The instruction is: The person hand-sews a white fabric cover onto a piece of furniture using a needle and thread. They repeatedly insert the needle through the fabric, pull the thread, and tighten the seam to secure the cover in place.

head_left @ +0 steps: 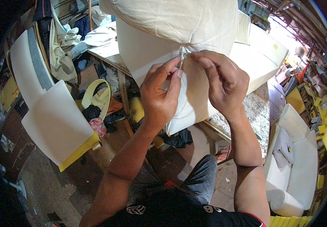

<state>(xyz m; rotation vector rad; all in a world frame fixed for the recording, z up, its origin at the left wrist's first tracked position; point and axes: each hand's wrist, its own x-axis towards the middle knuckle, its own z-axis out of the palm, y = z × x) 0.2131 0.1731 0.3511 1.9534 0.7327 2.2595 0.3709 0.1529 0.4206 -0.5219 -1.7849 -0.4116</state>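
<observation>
A large cream fabric-covered upholstery piece [171,22] with a rounded top stands in front of me. Its cover draws into creases at one point on the near side, where a small white strip [183,51] sticks out. My left hand [161,85] is closed, with thumb and forefinger pinched at the strip's lower end. Just right of the gathered point, my right hand [224,79] is also closed, fingertips together against the cloth. Whatever lies between those right fingertips is hidden. Below my hands hangs a loose lower corner of pale cloth [176,119].
The piece rests on a worn wooden table [256,113]. White padded panels [54,117] with yellow foam stand at left, near a yellow foam loop [97,96]. At right is a white sofa [293,162] with a grey folded cloth [283,147]. Scraps litter the floor.
</observation>
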